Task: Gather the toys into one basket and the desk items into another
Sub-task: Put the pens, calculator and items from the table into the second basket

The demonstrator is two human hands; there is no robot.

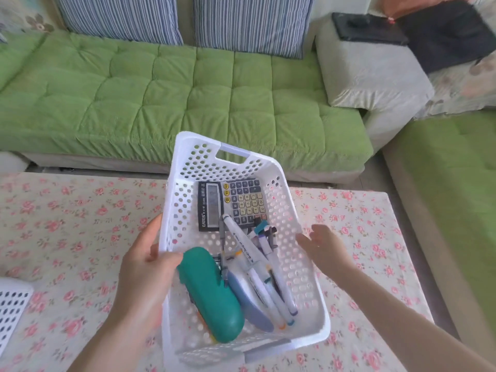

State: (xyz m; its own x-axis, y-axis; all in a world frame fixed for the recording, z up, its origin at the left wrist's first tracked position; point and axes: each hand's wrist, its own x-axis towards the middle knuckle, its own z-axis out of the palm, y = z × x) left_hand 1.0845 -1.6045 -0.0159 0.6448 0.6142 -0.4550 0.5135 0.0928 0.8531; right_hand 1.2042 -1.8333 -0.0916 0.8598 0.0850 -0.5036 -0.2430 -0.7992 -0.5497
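Observation:
A white perforated basket (300, 267) is held tilted above the floral table. Inside it lie a black calculator (230, 205), a teal case (212, 294), several markers (265, 272) and a grey-blue oval item (252, 302). My left hand (146, 267) grips the basket's left rim, thumb inside next to the teal case. My right hand (322, 245) is at the basket's right wall with fingers spread; whether it touches the wall I cannot tell. A second white basket (12, 310) shows only a corner at the left edge; its contents are out of view.
The table (69, 224) wears a pink-flower cloth. Behind it stands a green quilted sofa (171, 95) with two striped cushions (249, 22). A grey armrest (373, 71) holds dark items at the back right, and a green seat (456, 170) runs along the right.

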